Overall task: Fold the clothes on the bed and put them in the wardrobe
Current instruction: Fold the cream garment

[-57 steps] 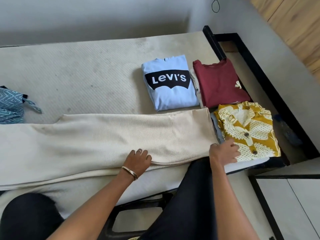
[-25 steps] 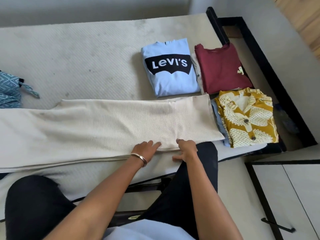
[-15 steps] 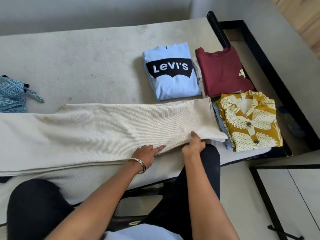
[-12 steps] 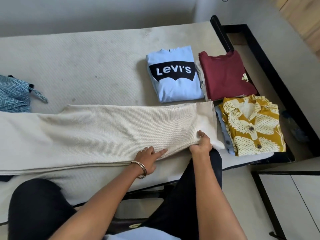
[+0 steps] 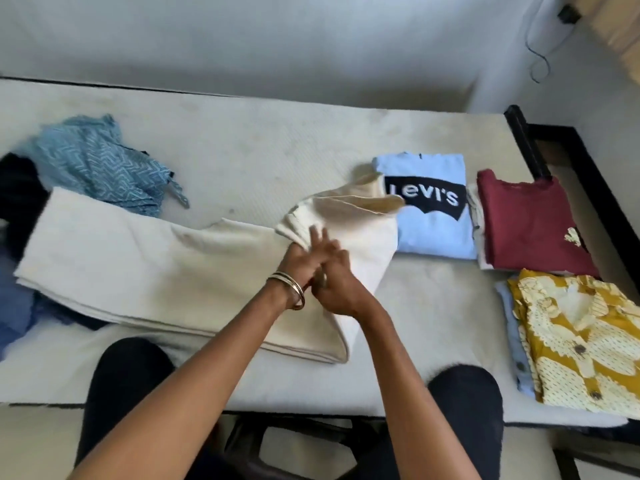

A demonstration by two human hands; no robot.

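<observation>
Both hands meet over the middle of the cream garment (image 5: 138, 268) on the bed (image 5: 242, 140). The left hand (image 5: 304, 258), the one with the bangle, lies with fingers spread and fairly straight on the cloth. The right hand (image 5: 337, 289), crossing just under it, seems to have its fingers closed on the fabric, though motion blur makes that grip uncertain.

Half a second ago the garment lay stretched flat from end to end, with the right hand pinching its near right corner. Now that right end is lifted and swung over toward the left, standing up in a loose fold just beyond the fingertips, its edge overlapping the blue Levi's T-shirt (image 5: 433, 216). So the first crosswise fold appears to be under way, not yet laid down or smoothed.

Right of the hands sit three folded piles: the Levi's shirt, a maroon top (image 5: 530, 220) and a yellow patterned shirt (image 5: 575, 341). Far to the left a crumpled blue patterned garment (image 5: 100, 164) waits unfolded. No wardrobe is in view; nothing has gone there judging from this.
</observation>
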